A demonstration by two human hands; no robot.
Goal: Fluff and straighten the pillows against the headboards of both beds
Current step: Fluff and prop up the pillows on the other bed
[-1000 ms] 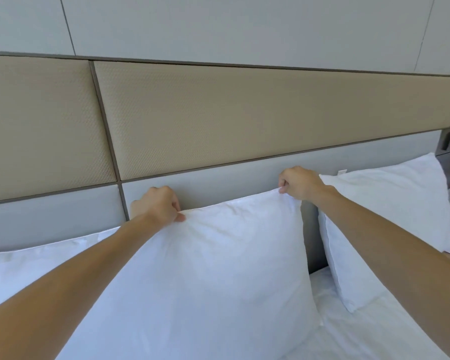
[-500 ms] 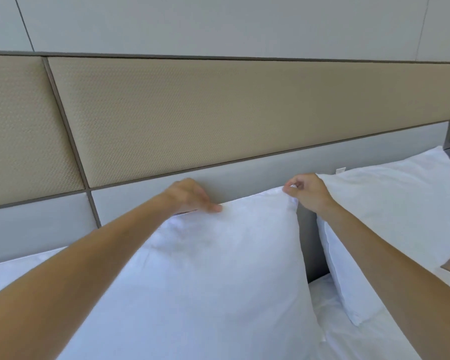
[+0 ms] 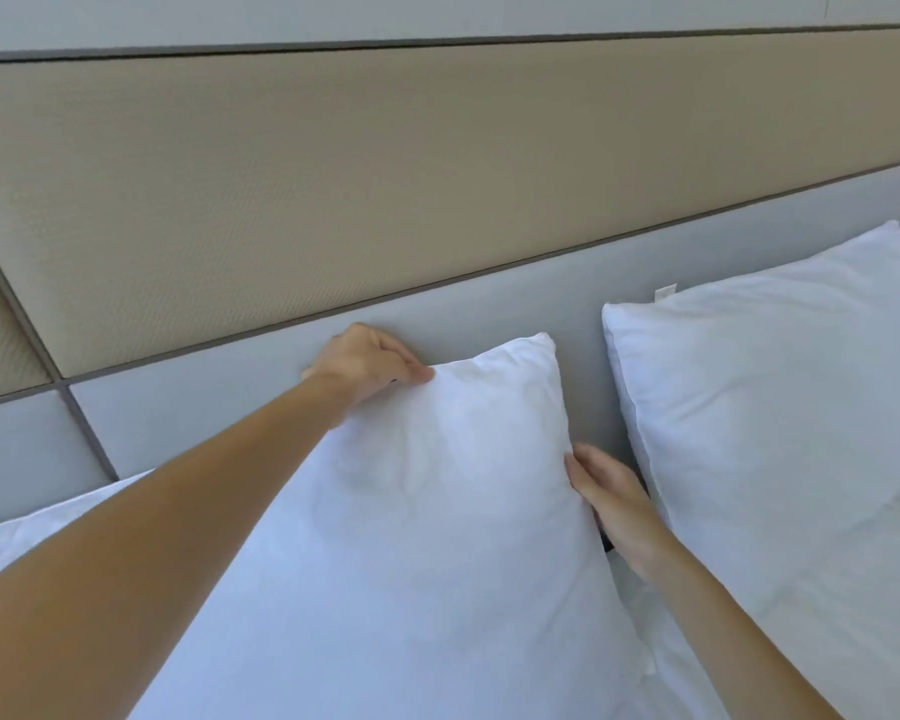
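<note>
The plump white fabric pillow (image 3: 437, 511) is being stood upright, long axis vertical, against the grey padded headboard (image 3: 489, 314). Its top edge is being pinched by the left hand (image 3: 367, 363); the right hand (image 3: 609, 498), fingers extended, is being pressed flat against its right side.

The plump square fabric pillow in the middle (image 3: 437, 537) is plain white, unpatterned, shading to a faint blue in its folds. The second stuffed fabric pillow on the right (image 3: 780, 418) is the same white — a small white tag (image 3: 665, 292) shows at its top edge. The padded headboard's upper panel (image 3: 385, 189) is beige with a fine woven texture; its lower smooth panel (image 3: 489, 319) is pale grey. Thin dark brown-grey trim strips (image 3: 230, 343) divide the panels.
</note>
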